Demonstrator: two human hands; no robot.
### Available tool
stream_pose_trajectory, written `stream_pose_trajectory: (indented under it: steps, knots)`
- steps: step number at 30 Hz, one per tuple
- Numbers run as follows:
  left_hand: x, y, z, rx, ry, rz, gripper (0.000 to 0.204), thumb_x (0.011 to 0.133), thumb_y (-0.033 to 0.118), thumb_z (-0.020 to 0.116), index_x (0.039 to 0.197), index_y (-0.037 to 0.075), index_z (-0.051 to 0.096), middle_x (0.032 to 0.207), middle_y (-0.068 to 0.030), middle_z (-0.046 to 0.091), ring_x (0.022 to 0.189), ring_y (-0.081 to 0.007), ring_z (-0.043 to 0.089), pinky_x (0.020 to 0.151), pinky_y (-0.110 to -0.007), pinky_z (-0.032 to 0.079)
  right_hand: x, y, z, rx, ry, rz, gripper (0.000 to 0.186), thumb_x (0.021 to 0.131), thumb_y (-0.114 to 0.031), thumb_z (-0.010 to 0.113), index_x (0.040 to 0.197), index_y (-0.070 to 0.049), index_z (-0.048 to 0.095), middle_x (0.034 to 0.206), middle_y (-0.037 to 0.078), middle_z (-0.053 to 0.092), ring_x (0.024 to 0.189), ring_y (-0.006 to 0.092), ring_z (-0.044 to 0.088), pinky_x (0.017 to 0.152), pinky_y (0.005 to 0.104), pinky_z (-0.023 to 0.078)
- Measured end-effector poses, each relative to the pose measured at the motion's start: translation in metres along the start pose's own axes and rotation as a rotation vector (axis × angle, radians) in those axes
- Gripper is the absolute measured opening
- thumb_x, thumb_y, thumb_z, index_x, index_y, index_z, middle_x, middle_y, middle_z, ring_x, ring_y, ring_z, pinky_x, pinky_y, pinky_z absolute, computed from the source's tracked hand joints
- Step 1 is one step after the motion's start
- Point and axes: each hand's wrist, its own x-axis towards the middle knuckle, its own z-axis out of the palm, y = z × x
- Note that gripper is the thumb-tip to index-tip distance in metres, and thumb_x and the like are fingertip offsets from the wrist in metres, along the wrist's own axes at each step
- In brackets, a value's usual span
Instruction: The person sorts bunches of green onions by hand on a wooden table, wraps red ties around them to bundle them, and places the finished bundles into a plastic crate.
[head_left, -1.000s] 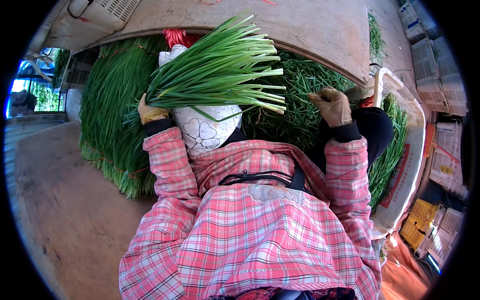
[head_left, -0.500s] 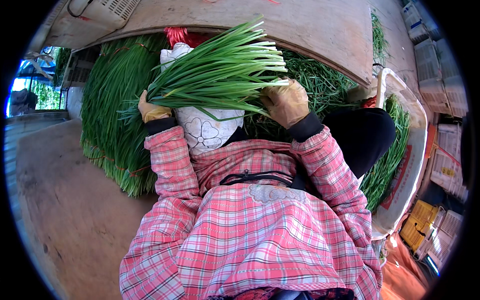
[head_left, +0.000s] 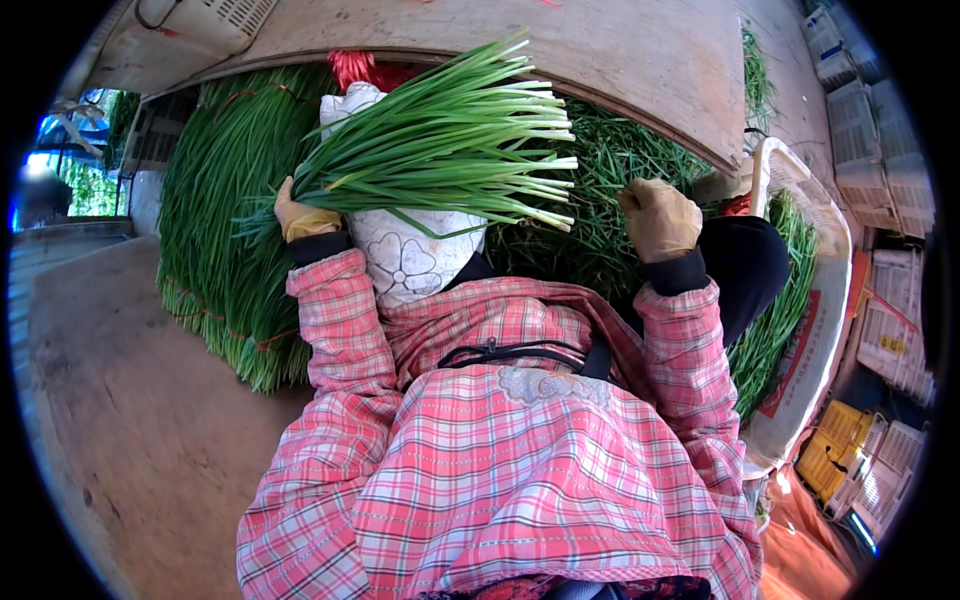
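Note:
A loose bunch of garlic chives (head_left: 430, 150), long green leaves with pale stem ends, lies across my lap over a white flower-patterned cloth (head_left: 405, 255). My left hand (head_left: 303, 215), in a yellowish glove, is closed around its leafy end; the pale ends fan out to the right. My right hand (head_left: 662, 222), gloved alike, is apart from the bunch, over a heap of loose green leaves (head_left: 620, 150). Its fingers are curled in, and whatever they may hold is hidden.
Tied bundles of chives (head_left: 235, 220) are stacked at my left on a brown board (head_left: 140, 400). Ahead is a wooden board (head_left: 600, 60), with red twine (head_left: 352, 70) by its edge. At my right a white basket (head_left: 835, 265) holds more greens; crates (head_left: 870, 140) stand beyond.
My right hand has moved away from the pale stem ends to the right, over the loose leaves. The left hand and the bunch have stayed nearly still.

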Motion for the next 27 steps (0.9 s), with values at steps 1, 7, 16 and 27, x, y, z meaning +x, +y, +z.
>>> stream_pose_trajectory:
  steps: [1,7,16,27]
  knots:
    - [-0.002,0.002,0.005,-0.042,0.036,-0.033,0.033,0.086,0.025,0.044,0.1,0.0,0.059,0.104,-0.0169,0.06,0.096,-0.034,0.056,0.088,-0.049,0.043,0.001,-0.011,-0.005,-0.017,0.041,-0.014,0.011,0.075,-0.02,0.062,0.071,-0.01,0.06,0.071,0.008,0.06,0.068,0.0289,0.06,0.058,0.0409,0.046]
    - [-0.012,0.009,0.022,-0.122,0.14,-0.115,0.031,0.086,0.023,0.045,0.098,-0.001,0.06,0.103,-0.0172,0.062,0.093,-0.034,0.058,0.087,-0.048,0.045,0.013,-0.014,0.013,0.131,0.226,-0.109,0.006,0.072,-0.015,0.06,0.071,-0.009,0.059,0.072,0.011,0.058,0.063,0.0298,0.058,0.055,0.0403,0.046]
    - [-0.017,0.012,0.019,-0.093,0.1,-0.149,0.031,0.086,0.023,0.045,0.099,-0.001,0.059,0.103,-0.0187,0.061,0.093,-0.0351,0.057,0.087,-0.049,0.045,0.004,0.027,0.033,0.463,-0.204,-0.065,0.062,0.065,-0.007,0.073,0.122,-0.005,0.048,0.12,0.018,0.052,0.104,0.0266,0.057,0.082,0.0379,0.049]
    - [-0.017,0.01,0.021,-0.132,0.117,-0.126,0.034,0.086,0.024,0.044,0.102,-0.002,0.058,0.102,-0.0199,0.061,0.094,-0.0361,0.057,0.088,-0.05,0.043,-0.012,-0.016,0.062,1.89,-0.312,0.476,0.027,0.082,0.005,0.053,0.109,0.008,0.051,0.084,0.013,0.062,0.064,0.0141,0.056,0.054,0.0215,0.045]
